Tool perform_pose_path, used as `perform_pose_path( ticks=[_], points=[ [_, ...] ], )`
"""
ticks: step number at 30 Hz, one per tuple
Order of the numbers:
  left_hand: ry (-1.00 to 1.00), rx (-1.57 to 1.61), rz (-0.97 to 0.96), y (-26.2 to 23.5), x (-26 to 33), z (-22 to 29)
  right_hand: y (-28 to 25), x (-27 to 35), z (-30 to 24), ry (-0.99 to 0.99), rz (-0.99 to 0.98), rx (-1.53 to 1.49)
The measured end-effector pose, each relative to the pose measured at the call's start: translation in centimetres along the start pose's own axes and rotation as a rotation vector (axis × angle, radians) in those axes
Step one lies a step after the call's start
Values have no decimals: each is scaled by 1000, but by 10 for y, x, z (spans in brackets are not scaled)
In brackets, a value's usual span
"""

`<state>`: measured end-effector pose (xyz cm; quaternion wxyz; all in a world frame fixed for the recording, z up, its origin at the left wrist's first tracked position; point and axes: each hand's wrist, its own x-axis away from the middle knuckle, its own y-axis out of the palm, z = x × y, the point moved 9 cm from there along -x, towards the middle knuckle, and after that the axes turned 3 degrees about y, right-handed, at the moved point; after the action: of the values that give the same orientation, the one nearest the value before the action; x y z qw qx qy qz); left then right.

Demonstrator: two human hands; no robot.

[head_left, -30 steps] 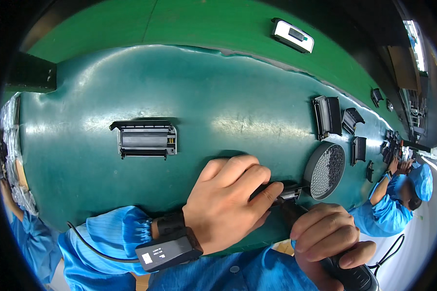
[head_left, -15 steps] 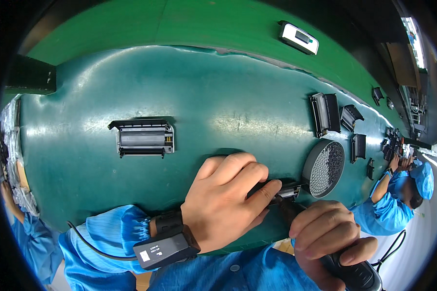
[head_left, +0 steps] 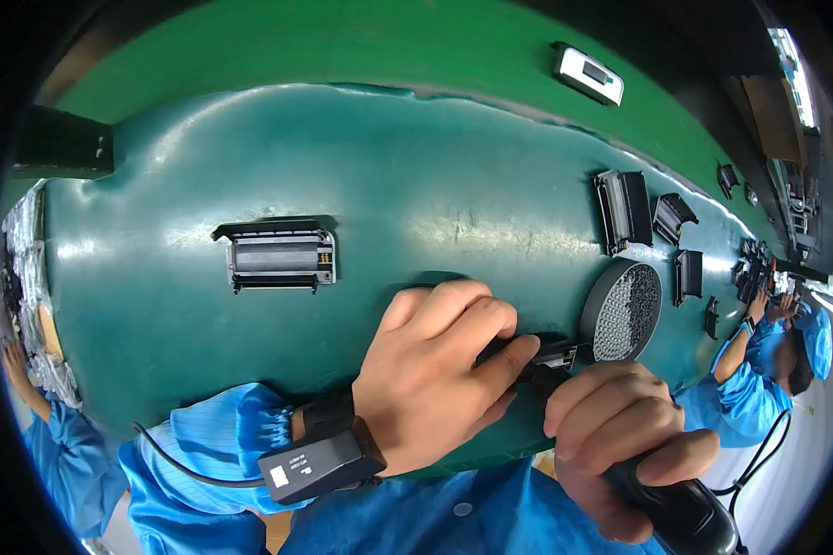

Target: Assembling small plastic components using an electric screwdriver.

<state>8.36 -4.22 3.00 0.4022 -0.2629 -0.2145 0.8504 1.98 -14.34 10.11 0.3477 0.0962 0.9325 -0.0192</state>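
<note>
My left hand (head_left: 444, 370) is closed over a black plastic housing (head_left: 557, 355) on the green mat. Its fingers hide most of the part; only the right end, with a lighter strip, shows. In my right hand (head_left: 620, 435) is a black corded electric screwdriver (head_left: 699, 520), its nose slanting up and left to the housing by my left fingertips. Its bit's tip is hidden. Just beyond, to the right, stands a round grey dish (head_left: 593, 310) of small dark screws. A similar housing (head_left: 278, 257) with a raised flap lies apart at the left.
Several black housings (head_left: 624, 211) lie at the right of the mat. Behind the mat's far edge runs a green strip (head_left: 342, 42) carrying a white device (head_left: 590, 76). A person in blue (head_left: 750, 398) works at the right; another person's hand (head_left: 18, 375) is beside bagged items at the left.
The white device on the green strip has slid right. My view has shifted slightly. Both hands keep nearly the same pose, the screwdriver still at the housing.
</note>
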Motion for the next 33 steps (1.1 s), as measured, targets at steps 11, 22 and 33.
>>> perform_pose_path(
  ticks=[11,22,33],
  points=[
    [12,7,-7,-2,-1,1,-39,-1,-19,12,198,-154],
    [4,-28,-55,-3,-7,5,-122,2,-25,-26,366,-36],
    [-13,-113,-87,4,-12,6,-120,1,-7,-130,287,-42]
  ],
)
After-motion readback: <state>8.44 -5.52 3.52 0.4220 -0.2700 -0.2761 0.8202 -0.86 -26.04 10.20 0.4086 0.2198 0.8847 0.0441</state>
